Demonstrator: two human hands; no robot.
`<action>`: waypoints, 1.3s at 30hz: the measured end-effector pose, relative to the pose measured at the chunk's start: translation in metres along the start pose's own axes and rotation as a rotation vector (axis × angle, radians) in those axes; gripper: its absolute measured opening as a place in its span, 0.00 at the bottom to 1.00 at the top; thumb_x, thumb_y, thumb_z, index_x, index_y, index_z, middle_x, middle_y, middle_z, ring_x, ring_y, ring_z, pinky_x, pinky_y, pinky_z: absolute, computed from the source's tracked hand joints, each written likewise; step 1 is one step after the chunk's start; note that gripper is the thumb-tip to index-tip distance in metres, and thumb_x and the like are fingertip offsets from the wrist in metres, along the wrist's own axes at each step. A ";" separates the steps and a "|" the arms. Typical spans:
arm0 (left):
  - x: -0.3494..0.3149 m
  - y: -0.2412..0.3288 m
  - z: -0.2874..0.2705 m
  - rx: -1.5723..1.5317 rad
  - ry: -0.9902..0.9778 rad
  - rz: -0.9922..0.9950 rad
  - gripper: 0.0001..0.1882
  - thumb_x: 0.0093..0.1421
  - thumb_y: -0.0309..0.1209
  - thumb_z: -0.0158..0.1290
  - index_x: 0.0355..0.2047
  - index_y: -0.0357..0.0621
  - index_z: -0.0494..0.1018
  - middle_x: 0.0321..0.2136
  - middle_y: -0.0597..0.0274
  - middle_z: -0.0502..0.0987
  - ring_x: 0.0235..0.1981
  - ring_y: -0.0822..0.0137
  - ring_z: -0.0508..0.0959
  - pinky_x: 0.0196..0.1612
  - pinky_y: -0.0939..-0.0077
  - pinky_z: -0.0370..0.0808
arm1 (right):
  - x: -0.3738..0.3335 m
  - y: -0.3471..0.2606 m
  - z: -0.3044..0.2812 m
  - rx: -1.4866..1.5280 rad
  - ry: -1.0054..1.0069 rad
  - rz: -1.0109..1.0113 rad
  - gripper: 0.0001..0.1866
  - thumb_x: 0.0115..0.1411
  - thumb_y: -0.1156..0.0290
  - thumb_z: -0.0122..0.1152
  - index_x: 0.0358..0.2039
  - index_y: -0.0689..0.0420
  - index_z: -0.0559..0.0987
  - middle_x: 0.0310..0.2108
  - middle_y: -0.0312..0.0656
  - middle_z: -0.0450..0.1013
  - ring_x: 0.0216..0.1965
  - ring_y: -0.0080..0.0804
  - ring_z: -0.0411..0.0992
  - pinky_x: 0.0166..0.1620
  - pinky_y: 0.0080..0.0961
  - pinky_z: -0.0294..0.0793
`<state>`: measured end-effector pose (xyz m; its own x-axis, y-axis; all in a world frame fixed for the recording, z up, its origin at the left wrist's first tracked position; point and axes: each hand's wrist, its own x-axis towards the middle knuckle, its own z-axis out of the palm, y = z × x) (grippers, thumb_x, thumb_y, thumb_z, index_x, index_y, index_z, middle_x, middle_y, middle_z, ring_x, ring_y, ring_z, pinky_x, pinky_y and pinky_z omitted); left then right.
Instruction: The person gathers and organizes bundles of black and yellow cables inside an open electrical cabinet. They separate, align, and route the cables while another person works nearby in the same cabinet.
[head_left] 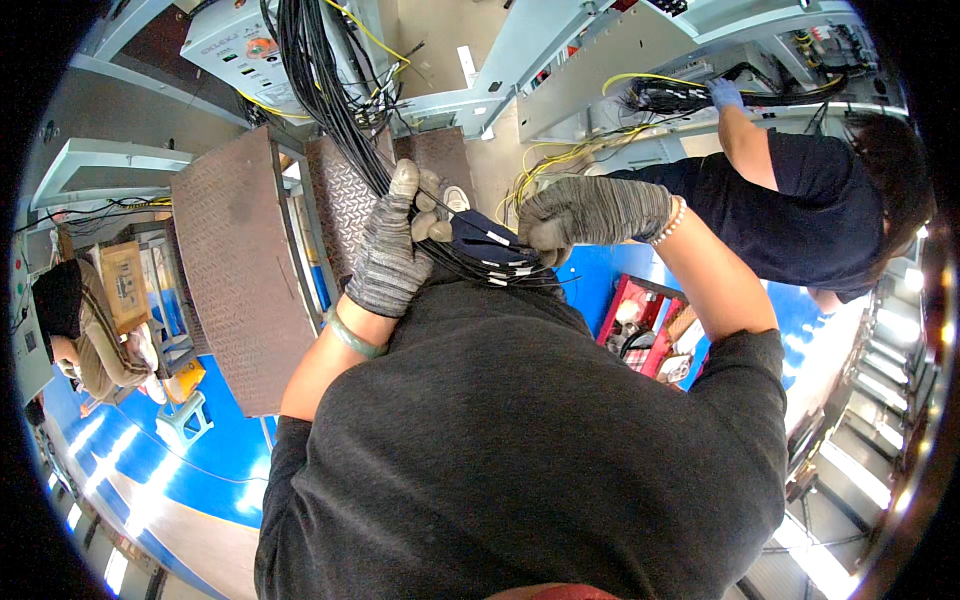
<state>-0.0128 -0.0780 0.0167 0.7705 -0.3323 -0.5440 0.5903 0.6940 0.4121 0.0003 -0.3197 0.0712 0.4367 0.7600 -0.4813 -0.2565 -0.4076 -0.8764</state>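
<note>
Diagonally, the black cable bundle (330,105) descends rightward into the clenched left hand (388,245); right hand (592,214) adjoins the white-tagged ends (490,266), pinch indeterminable.

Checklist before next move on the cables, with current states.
1. Gloves on: ok, both left hand and right hand.
2. Left grip on cables: ok, fingers closed around them.
3. Right grip on a wire: cannot tell, fingertips partly hidden.
4. Labels on wires: ok, several white ones show.
5. Wrists bare of jewellery: not ok, bangle left, beads right.
6. Co-worker's hand clear: ok, at another bundle.
</note>
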 end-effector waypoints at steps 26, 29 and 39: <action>0.004 -0.002 0.011 -0.259 -0.176 -0.055 0.25 0.60 0.52 0.43 0.11 0.56 0.54 0.12 0.76 0.52 0.15 0.76 0.55 0.25 0.76 0.62 | -0.003 0.045 0.047 -0.298 0.383 0.030 0.13 0.61 0.65 0.48 0.42 0.57 0.73 0.39 0.42 0.73 0.42 0.33 0.71 0.45 0.30 0.69; 0.014 -0.003 0.001 -0.524 -0.491 -0.207 0.26 0.61 0.52 0.41 0.10 0.58 0.52 0.10 0.78 0.48 0.12 0.78 0.50 0.24 0.78 0.62 | -0.011 0.044 0.049 -0.194 0.393 -0.130 0.15 0.62 0.63 0.49 0.45 0.57 0.72 0.42 0.42 0.72 0.45 0.32 0.69 0.48 0.29 0.67; 0.019 -0.004 -0.002 -0.512 -0.503 -0.087 0.28 0.63 0.49 0.38 0.07 0.60 0.49 0.06 0.80 0.48 0.07 0.80 0.48 0.18 0.83 0.56 | -0.073 0.043 0.062 -0.152 1.312 0.037 0.19 0.53 0.57 0.57 0.34 0.61 0.76 0.29 0.41 0.73 0.30 0.26 0.71 0.35 0.20 0.70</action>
<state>-0.0010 -0.0857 0.0036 0.8160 -0.5683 -0.1059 0.5629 0.8228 -0.0781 -0.0957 -0.3613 0.0693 0.9592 -0.2687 -0.0884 -0.2249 -0.5352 -0.8142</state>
